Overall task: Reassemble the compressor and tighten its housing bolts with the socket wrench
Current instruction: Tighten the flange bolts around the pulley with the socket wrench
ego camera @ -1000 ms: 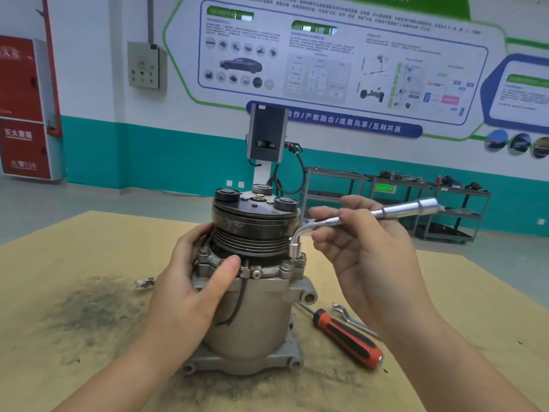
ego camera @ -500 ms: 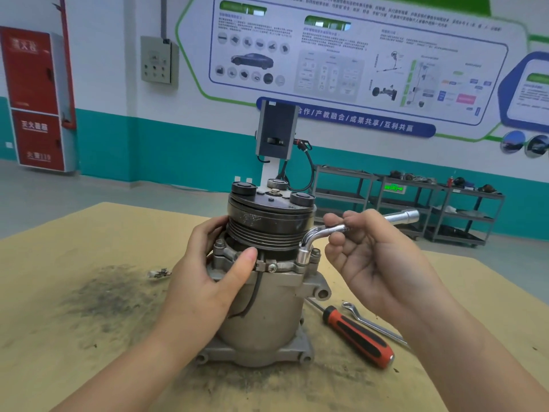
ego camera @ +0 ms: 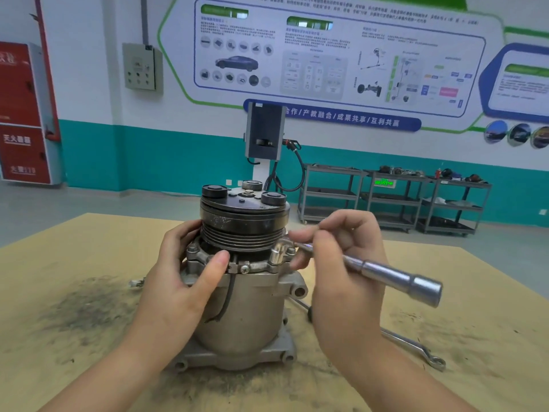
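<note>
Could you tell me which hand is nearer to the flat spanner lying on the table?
Right. The right hand holds the socket wrench just above and left of the spanner; the left hand grips the compressor on its far side.

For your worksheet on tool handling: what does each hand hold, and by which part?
The right hand grips the socket wrench by its shaft near the bend. The left hand holds the compressor around its upper housing.

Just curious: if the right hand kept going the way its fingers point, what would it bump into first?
Probably the compressor: the right hand points left at its bolted rim beside the wrench socket, though depth is unclear.
</note>
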